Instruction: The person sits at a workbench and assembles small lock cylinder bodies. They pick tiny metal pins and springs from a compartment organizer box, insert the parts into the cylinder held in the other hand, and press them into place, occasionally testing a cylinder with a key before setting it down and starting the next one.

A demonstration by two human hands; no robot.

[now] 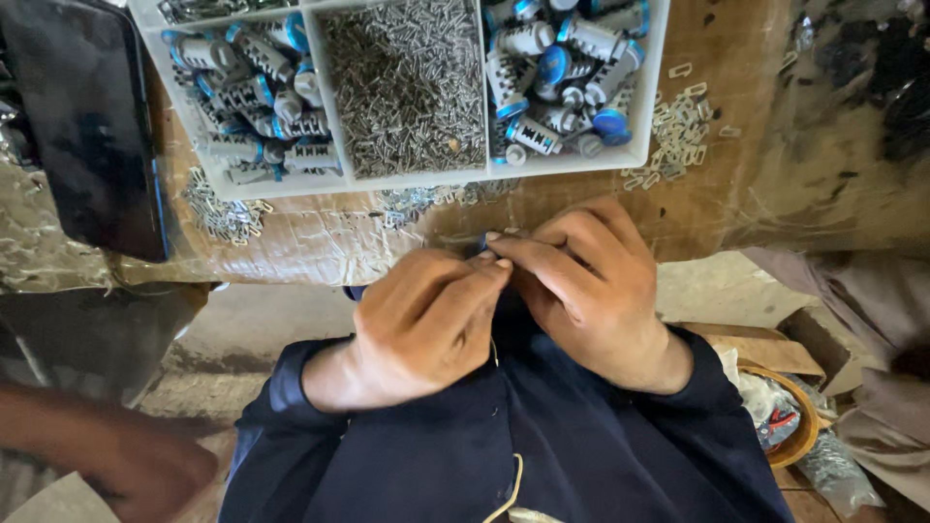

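Both hands meet at the worktop (320, 242) edge: left hand (421, 315) and right hand (591, 286) fingers pinch something tiny, hidden between fingertips. Best kept steady, close above the lap, near the compartment tray (649, 87).

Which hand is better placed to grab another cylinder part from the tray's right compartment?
Right, probably. The right hand sits almost directly below the right compartment of blue-capped cylinders in the white tray. The left hand would have to cross over it. Both hands are pinched together on something small and hidden.
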